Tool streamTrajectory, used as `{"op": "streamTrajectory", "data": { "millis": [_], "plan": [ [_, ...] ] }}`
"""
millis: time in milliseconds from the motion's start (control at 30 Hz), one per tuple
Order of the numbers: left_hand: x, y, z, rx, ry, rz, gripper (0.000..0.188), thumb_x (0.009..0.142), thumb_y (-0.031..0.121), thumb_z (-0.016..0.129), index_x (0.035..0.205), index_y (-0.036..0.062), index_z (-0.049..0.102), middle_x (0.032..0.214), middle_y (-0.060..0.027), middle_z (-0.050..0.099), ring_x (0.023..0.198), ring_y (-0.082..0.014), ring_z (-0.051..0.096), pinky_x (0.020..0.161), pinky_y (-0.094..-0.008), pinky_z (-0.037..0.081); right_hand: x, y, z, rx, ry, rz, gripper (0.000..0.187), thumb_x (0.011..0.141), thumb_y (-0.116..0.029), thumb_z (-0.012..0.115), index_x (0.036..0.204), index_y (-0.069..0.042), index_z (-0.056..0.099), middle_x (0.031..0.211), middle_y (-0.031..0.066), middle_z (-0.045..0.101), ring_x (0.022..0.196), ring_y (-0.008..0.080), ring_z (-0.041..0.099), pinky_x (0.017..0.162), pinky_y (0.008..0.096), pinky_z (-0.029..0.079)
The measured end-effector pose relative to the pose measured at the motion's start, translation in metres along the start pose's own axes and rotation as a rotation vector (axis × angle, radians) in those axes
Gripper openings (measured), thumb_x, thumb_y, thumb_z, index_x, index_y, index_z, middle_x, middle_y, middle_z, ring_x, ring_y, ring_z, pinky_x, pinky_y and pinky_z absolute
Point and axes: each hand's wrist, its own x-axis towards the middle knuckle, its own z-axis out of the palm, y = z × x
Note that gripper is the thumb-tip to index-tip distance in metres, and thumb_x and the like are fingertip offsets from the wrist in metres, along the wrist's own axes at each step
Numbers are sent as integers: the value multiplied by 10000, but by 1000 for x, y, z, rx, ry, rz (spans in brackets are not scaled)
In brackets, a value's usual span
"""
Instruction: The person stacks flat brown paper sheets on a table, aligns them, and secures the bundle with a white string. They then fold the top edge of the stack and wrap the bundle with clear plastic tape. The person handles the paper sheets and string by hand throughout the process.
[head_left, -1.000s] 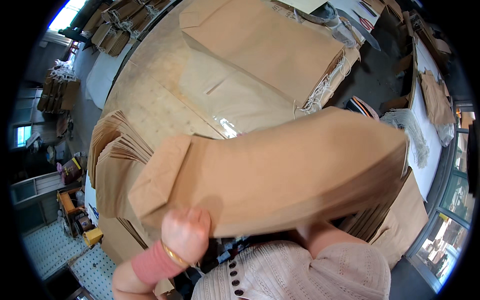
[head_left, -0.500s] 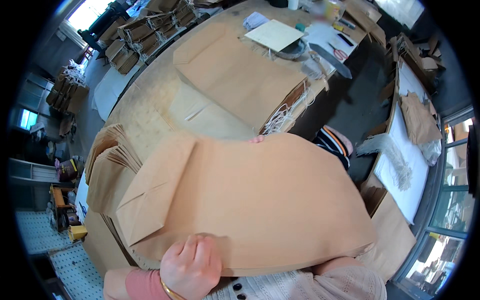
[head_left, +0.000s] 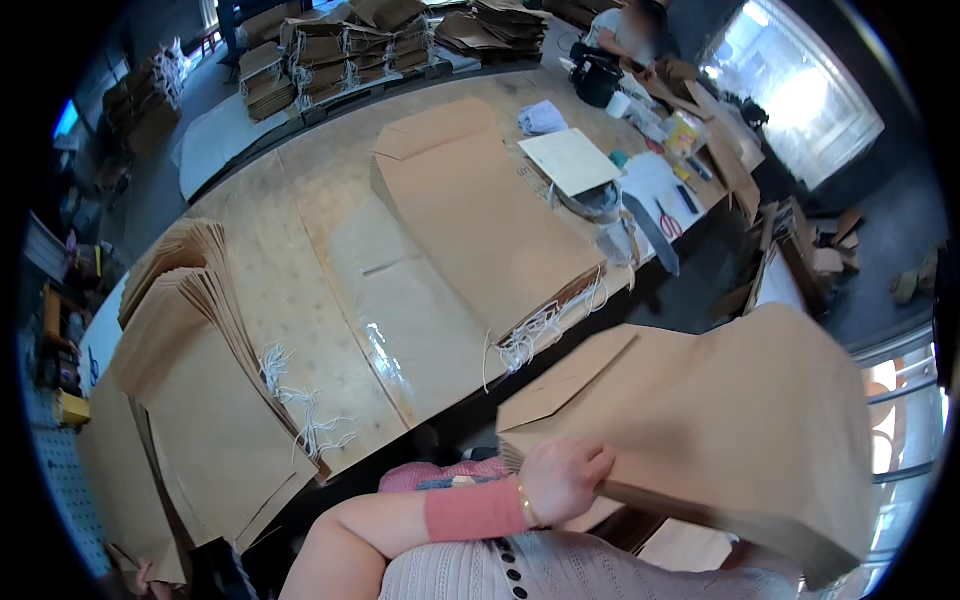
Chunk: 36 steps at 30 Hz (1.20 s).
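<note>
A thick stack of brown kraft paper bags [head_left: 710, 400] is held in front of me at the right, beyond the table edge. My left hand [head_left: 568, 482], below a pink cuff and a gold bracelet, is closed on the stack's near edge by the folded bottoms. My right hand is hidden behind the bags; only a little of that arm shows below them. Another pile of paper bags [head_left: 490, 215], with white string handles at its near end, lies on the wooden table. At the left, fanned bags [head_left: 215, 385] sit at the table's edge.
Clear sheeting [head_left: 375, 290] covers part of the table [head_left: 290, 230]. At the back right lie a pale board [head_left: 570, 162], red scissors [head_left: 668, 222] and a grey blade-like strip [head_left: 652, 238]. Tied bag bundles [head_left: 350, 45] stand behind. A person [head_left: 630, 35] sits at the far end.
The held stack has swung from over the table to the right, past its edge, with my left hand still on it. My view has turned, and the right fingertips are no longer visible.
</note>
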Motion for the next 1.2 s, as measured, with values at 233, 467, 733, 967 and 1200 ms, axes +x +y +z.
{"op": "streamTrajectory", "data": {
  "millis": [233,467,733,967,1200],
  "plan": [
    [57,-80,0,-547,619,-158,181,659,97,690,823,48,631,684,-107,569,619,-313,566,534,-357,454,64,-239,-34,-181,-53,-341,477,971,-386,364,1291,-36,416,1127,134,581,959,203,603,777,324,507],
    [106,-257,17,-1254,789,-653,216,831,194,679,959,23,654,919,-68,678,793,-160,639,696,-299,516,300,-410,126,508,-241,-363,545,971,-396,249,1262,18,452,1153,179,574,1045,290,577,832,414,494],
    [68,-475,43,-913,860,-1063,457,828,261,682,1059,-107,543,994,-137,642,875,-192,634,715,-348,533,514,-420,344,-841,-658,-766,368,899,-281,458,1070,22,580,863,175,597,795,263,573,688,399,475],
    [68,-448,34,-1428,882,-1191,407,890,320,556,1121,-15,562,993,-115,640,883,-209,624,795,-372,519,526,-373,301,-74,-1107,-593,301,904,-215,510,1066,27,582,938,106,646,778,141,604,667,279,504],
    [65,-416,54,-1596,1183,-1163,477,946,351,348,1282,33,462,1271,-156,523,1126,-292,538,950,-443,460,508,-315,255,555,-1196,118,315,944,-264,426,1018,-25,617,958,104,657,770,175,655,671,304,552]
  ]
}}
